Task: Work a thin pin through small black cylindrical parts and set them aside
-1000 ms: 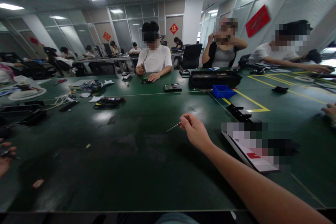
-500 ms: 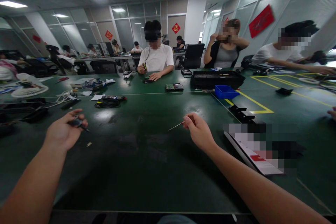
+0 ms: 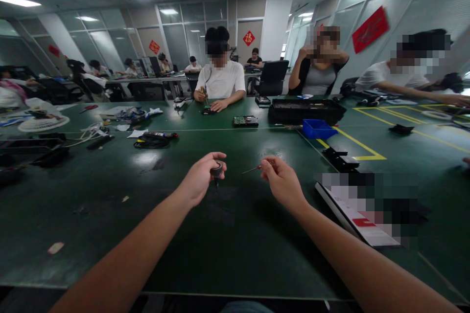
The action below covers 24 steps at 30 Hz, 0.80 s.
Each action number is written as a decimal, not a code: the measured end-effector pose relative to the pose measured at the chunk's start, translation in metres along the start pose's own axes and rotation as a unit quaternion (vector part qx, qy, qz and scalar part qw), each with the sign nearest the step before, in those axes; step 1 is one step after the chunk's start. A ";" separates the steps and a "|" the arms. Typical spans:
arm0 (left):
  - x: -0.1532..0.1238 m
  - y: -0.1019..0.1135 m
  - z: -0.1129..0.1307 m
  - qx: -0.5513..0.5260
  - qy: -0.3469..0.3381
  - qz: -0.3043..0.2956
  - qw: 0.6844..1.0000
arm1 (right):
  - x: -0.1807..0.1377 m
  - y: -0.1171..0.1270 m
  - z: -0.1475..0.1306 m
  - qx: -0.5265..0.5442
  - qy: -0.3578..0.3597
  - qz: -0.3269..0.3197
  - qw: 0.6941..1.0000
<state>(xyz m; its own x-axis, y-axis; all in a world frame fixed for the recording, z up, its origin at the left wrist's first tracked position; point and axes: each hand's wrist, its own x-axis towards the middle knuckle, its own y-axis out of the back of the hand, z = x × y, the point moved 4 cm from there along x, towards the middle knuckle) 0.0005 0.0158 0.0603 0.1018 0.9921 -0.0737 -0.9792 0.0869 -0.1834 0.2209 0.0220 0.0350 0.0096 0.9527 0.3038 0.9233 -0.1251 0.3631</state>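
On the green table (image 3: 91,230), a long black case (image 3: 307,112) with a blue bin (image 3: 318,129) just in front and a circuit board (image 3: 246,121) to its left. Further left, a coiled black cable (image 3: 154,141) near white paper (image 3: 137,133). Beyond, a black chair (image 3: 271,78) and a red diamond sign (image 3: 248,38).

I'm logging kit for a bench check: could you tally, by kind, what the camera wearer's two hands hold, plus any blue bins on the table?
Thin-shafted tool, in the right hand: 1
Dark round-ended object, in the left hand, exact type unclear: 1
Blue bin: 1
Total: 3
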 end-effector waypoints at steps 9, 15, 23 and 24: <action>0.004 -0.037 -0.022 0.203 -0.062 -0.049 0.976 | 0.001 -0.002 0.007 0.000 -0.012 -0.006 1.000; 0.007 -0.022 -0.043 0.396 -0.137 -0.053 0.906 | -0.002 -0.004 0.002 -0.053 -0.008 -0.034 0.998; 0.016 -0.018 -0.046 0.429 -0.214 -0.063 0.875 | -0.004 -0.002 -0.001 -0.009 -0.003 -0.034 0.999; 0.017 -0.018 -0.047 0.429 -0.214 -0.060 0.876 | -0.004 0.000 -0.002 0.016 0.002 -0.024 1.000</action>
<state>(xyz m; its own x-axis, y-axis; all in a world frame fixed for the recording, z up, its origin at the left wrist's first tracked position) 0.0284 0.0267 0.0165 0.3176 0.8987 0.3025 -0.7558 0.0472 0.6532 0.2197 0.0176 0.0354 -0.0360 0.9565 0.2895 0.9348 -0.0702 0.3482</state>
